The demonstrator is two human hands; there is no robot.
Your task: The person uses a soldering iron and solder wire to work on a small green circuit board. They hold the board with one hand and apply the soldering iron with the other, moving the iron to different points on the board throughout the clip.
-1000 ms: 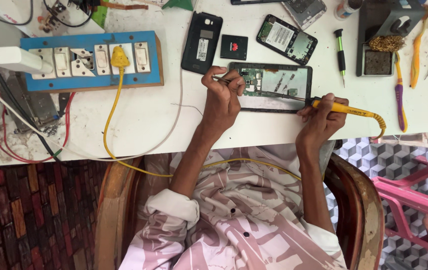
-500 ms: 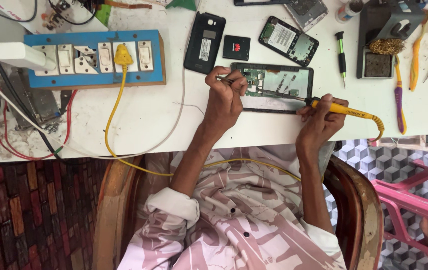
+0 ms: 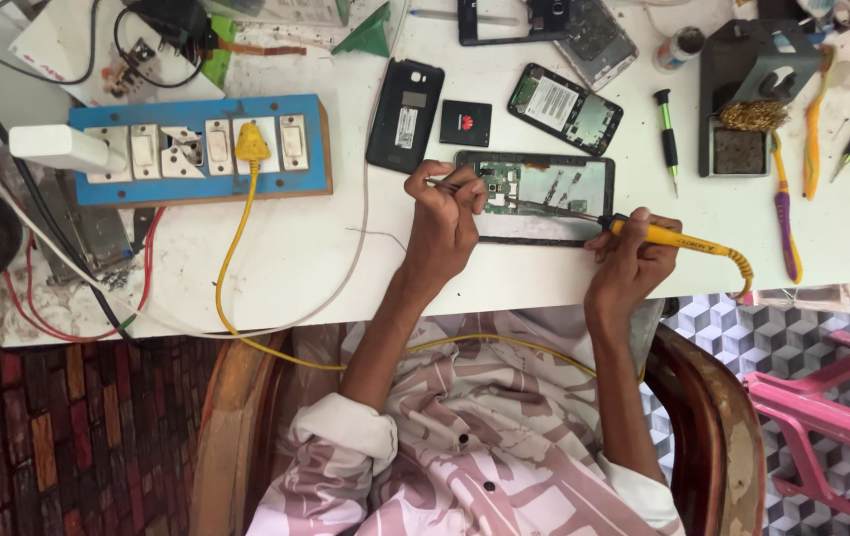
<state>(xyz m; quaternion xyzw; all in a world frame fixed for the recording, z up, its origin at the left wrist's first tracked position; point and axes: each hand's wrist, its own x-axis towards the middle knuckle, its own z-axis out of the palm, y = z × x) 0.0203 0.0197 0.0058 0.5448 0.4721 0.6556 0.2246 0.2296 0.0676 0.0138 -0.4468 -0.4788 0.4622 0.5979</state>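
Soldering opened phone [image 3: 544, 194] | right hand [image 3: 633, 263] gripping yellow soldering iron [image 3: 678, 238] at 3 o'clock | left hand [image 3: 445, 218] pinching tweezers [image 3: 445, 183] | next: steady tip contact

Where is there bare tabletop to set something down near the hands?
Bare table lies between the blue switch board, its yellow cable and the left hand. Around the opened phone, right hand and soldering iron it is crowded with parts and tools.

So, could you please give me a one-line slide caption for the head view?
Left hand holds tweezers and right hand a yellow soldering iron over an opened phone.
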